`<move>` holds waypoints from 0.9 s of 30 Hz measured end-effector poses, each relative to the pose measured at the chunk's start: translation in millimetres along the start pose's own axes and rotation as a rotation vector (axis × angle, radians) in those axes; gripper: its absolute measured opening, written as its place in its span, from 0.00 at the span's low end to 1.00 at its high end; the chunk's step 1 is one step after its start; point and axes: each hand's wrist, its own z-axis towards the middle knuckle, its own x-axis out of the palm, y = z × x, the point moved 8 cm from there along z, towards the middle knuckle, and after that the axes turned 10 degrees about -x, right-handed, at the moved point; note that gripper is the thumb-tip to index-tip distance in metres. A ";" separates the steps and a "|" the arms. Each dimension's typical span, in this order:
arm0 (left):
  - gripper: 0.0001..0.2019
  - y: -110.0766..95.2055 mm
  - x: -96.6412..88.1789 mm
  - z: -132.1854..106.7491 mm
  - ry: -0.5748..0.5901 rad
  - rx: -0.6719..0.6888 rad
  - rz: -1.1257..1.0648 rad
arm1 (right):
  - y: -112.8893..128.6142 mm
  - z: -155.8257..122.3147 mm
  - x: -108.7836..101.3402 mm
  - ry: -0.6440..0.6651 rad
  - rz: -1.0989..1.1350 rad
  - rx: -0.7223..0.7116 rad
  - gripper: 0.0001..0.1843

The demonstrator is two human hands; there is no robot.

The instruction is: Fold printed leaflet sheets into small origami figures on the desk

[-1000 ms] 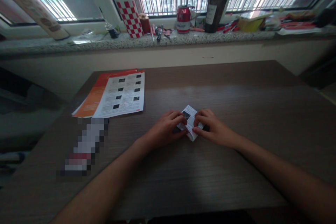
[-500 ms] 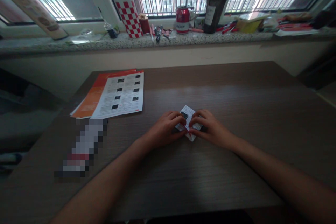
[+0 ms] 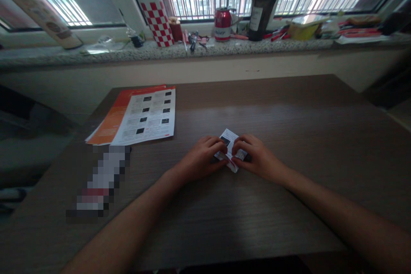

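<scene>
A small folded piece of printed paper [image 3: 230, 136] lies at the middle of the dark wooden table [image 3: 272, 222], turned so that one corner points toward me. My left hand [image 3: 205, 156] grips its left side between thumb and fingers. On the right side, my right hand [image 3: 257, 156] pinches the paper in the same way. The fingertips of both hands come close together over the near part, where a thin red edge shows. My fingers hide parts of the folds.
Printed sheets [image 3: 149, 115] with an orange one beneath lie at the table's back left. A blurred-out, pixelated object [image 3: 102, 180] is nearer on the left. Along the windowsill [image 3: 192, 53] stand a checkered bottle [image 3: 157, 21], a red can [image 3: 222, 23] and a dark container [image 3: 262, 13].
The paper and my left hand stay almost in place, with the paper still held. My right fingertips have shifted very slightly along the fold.
</scene>
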 end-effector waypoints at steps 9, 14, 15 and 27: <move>0.10 0.1 -0.5 0.0 -0.001 0.005 -0.001 | 5.6 -1.9 -4.3 0.052 -0.005 -0.108 0.03; 0.13 1.1 -0.5 -0.6 -0.002 -0.007 -0.001 | 5.2 -5.6 -11.1 0.075 0.097 -0.138 0.08; 0.13 1.2 -0.5 -0.8 -0.001 -0.008 -0.004 | 3.1 -6.3 -13.0 0.068 0.118 -0.124 0.09; 0.11 -1.3 -0.5 -1.2 0.000 0.016 0.010 | 7.7 -14.6 -14.5 0.222 0.002 -0.294 0.19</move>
